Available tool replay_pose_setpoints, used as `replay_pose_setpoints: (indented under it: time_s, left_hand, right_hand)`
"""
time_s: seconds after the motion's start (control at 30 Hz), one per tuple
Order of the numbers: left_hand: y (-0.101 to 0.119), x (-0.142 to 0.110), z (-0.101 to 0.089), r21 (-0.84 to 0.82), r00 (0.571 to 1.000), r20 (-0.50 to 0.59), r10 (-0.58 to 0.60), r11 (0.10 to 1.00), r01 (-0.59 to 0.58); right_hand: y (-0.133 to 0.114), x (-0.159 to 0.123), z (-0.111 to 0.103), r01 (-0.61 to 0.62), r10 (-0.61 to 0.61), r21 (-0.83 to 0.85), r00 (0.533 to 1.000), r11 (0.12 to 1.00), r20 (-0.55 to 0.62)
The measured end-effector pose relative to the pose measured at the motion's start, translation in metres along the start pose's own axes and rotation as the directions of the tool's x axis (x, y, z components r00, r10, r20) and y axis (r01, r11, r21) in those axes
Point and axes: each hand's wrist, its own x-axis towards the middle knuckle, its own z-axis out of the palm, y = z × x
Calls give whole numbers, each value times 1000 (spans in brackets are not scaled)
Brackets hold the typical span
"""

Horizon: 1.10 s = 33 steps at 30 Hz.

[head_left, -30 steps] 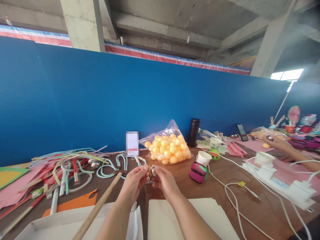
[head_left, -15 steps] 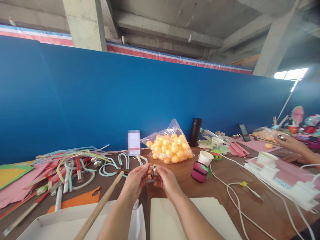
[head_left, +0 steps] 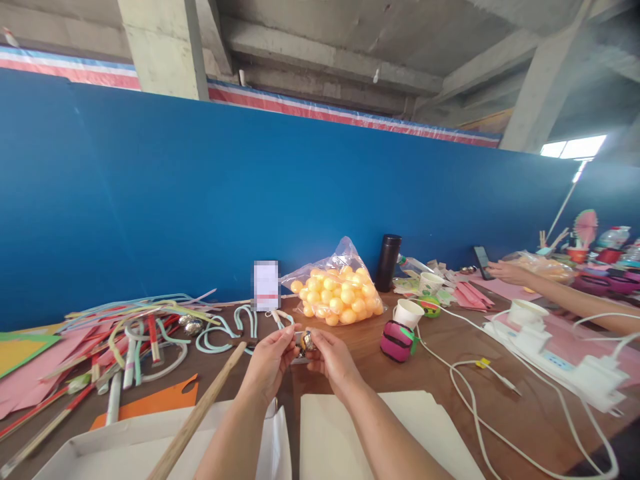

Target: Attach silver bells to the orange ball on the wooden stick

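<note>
In the middle of the head view my two hands meet above the table. Thumb and fingers of my right hand [head_left: 333, 357] are closed around a small shiny metal ball [head_left: 308, 341], perhaps a bell. My left hand [head_left: 273, 353] is pinched right beside it; what lies between its fingertips is too small to make out. Beyond my hands sits a clear plastic bag of orange balls [head_left: 335, 297]. Similar shiny metal balls [head_left: 192, 325] rest among light blue bent tubes [head_left: 215, 337] on the left. A wooden stick [head_left: 200, 407] slants beside my left forearm.
A white box [head_left: 115, 447] and cream sheets [head_left: 390, 433] lie in front. To the right stand a paper cup [head_left: 409, 312], a magenta pouch [head_left: 397, 341], a black bottle [head_left: 388, 263], and a white power strip [head_left: 550, 360] with cables. Another person's hand [head_left: 513, 273] reaches in near a phone [head_left: 482, 262].
My hands stay nearly in place, with slight finger movement around the shiny metal ball. The other person's hand has moved left to the phone, no longer showing its shiny ball.
</note>
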Motion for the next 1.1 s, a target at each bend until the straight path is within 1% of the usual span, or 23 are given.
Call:
replay_pose_setpoints:
  time_s: [0.07, 0.2, 0.33, 0.4, 0.5, 0.7, 0.93, 1.1]
  left_hand:
    - [1, -1, 2, 52, 1000, 3, 10, 999, -10]
    - [2, -3, 4, 137, 999, 44, 25, 990, -31]
    - [1, -1, 1, 148, 999, 31, 35, 988, -39]
    - [1, 0, -2, 144, 999, 47, 21, 989, -27]
    - [1, 1, -6, 126, 997, 70, -20, 992, 11]
    - [3, 0, -9, 85, 989, 59, -136, 988, 130]
    - [6, -1, -17, 15, 970, 117, -212, 977, 212]
    - [11, -3, -16, 46, 958, 148, -244, 970, 240]
  right_hand:
    - [-1, -1, 0, 4, -4, -3, 1000, 1000, 14]
    - [-2, -3, -1, 19, -17, -21, 998, 1000, 54]
    - [0, -2, -2, 25, -22, -40, 997, 999, 72]
    - [0, -2, -2, 36, -32, -45, 996, 998, 78]
    - [-2, -3, -1, 61, -55, -61, 995, 996, 88]
    - [-5, -4, -1, 73, -61, -101, 992, 992, 113]
    - [-1, -3, -2, 88, -70, -112, 985, 990, 157]
    - [1, -1, -4, 109, -88, -138, 985, 984, 146]
